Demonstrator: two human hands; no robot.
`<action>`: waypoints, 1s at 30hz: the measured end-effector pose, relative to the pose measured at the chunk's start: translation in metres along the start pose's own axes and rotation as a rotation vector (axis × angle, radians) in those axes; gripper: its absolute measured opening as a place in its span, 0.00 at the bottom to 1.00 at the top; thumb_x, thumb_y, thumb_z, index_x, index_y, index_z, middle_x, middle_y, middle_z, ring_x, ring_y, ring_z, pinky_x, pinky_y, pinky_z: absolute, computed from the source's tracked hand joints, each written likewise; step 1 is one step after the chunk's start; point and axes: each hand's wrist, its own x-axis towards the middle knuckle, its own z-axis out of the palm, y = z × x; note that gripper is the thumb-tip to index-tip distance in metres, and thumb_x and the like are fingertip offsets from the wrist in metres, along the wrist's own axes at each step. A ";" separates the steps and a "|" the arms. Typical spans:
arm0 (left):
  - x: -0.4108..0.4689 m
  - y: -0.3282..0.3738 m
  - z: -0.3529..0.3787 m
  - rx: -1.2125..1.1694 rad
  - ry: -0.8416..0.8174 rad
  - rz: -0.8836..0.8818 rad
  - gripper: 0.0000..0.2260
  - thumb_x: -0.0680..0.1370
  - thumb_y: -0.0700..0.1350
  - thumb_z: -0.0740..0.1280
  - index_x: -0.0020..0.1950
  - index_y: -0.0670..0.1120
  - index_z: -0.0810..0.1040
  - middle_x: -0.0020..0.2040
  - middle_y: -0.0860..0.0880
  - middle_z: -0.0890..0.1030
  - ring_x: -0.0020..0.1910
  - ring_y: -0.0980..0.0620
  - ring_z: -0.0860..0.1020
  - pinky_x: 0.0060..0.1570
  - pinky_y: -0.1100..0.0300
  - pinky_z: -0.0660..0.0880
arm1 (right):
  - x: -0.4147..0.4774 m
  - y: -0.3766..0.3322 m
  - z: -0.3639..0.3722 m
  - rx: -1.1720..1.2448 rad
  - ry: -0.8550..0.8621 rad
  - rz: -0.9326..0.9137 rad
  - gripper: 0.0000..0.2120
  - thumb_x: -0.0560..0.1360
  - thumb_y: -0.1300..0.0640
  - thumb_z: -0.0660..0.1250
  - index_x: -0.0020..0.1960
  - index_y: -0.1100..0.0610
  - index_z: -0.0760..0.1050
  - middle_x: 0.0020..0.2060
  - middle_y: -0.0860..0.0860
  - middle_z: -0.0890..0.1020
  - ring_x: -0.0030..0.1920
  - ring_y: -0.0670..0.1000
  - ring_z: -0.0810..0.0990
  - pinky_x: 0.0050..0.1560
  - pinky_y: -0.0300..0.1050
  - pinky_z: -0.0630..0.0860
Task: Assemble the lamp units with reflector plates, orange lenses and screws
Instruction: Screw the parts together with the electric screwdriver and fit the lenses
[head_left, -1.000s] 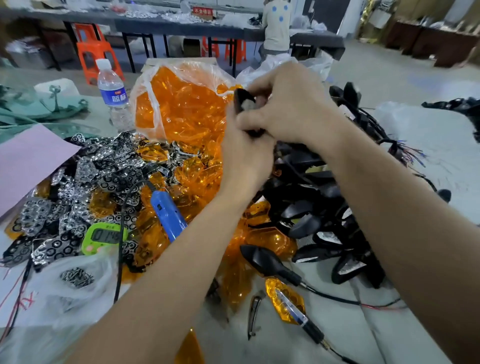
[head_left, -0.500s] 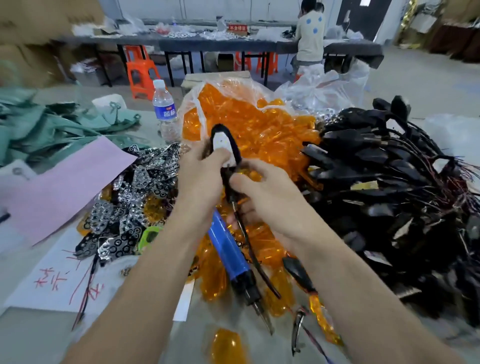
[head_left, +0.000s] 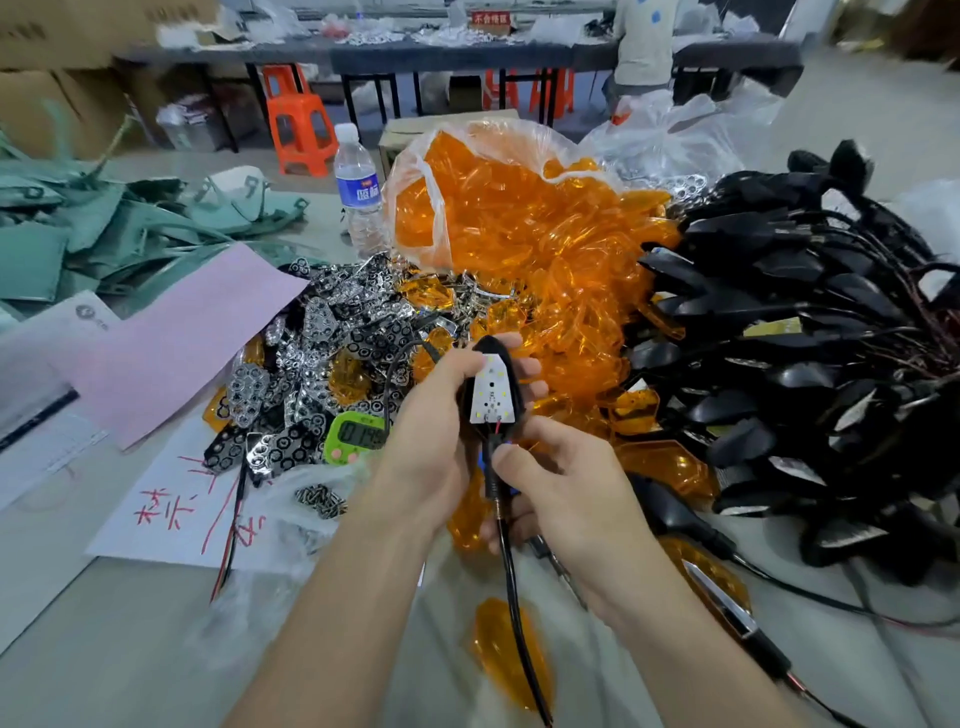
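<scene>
Lamp unit (head_left: 493, 397), centre, LED board up: left hand (head_left: 436, 415) grasps housing, right hand (head_left: 550, 488) pinches stem. Reflector plates (head_left: 332, 338) left; orange lenses (head_left: 524, 244) far; black lamp housings (head_left: 810, 332) right; screws (head_left: 320, 500), timer (head_left: 358, 434) near-left.

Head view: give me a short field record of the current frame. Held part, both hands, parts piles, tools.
held part: black lamp housing with bare white LED board, no reflector or lens fitted
left hand: grips the housing body
right hand: pinches the housing's black stem
lens supply: clear bag of orange lenses, behind the hands
reflectors: silver reflector plate pile, left
housings: black housing pile, right
screws: small screw heap
timer: green digital timer
</scene>
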 end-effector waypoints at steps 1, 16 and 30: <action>-0.002 -0.003 0.000 0.030 0.021 0.005 0.15 0.84 0.41 0.57 0.63 0.40 0.81 0.52 0.40 0.84 0.51 0.43 0.84 0.53 0.50 0.83 | -0.001 0.002 0.000 -0.010 0.003 -0.004 0.11 0.82 0.60 0.66 0.52 0.45 0.82 0.37 0.59 0.85 0.31 0.65 0.84 0.31 0.54 0.83; -0.031 -0.020 -0.003 0.029 0.033 -0.033 0.13 0.81 0.43 0.62 0.55 0.45 0.87 0.58 0.47 0.86 0.53 0.48 0.84 0.48 0.50 0.77 | 0.008 0.010 0.009 -0.165 0.111 -0.182 0.08 0.75 0.46 0.68 0.49 0.33 0.82 0.44 0.43 0.87 0.46 0.47 0.86 0.45 0.51 0.85; -0.045 -0.019 -0.007 0.184 0.168 0.211 0.11 0.72 0.40 0.65 0.46 0.45 0.88 0.51 0.43 0.87 0.51 0.49 0.83 0.50 0.57 0.81 | 0.001 0.000 0.007 0.059 -0.035 0.026 0.06 0.71 0.57 0.71 0.47 0.53 0.85 0.38 0.52 0.85 0.40 0.50 0.83 0.36 0.38 0.78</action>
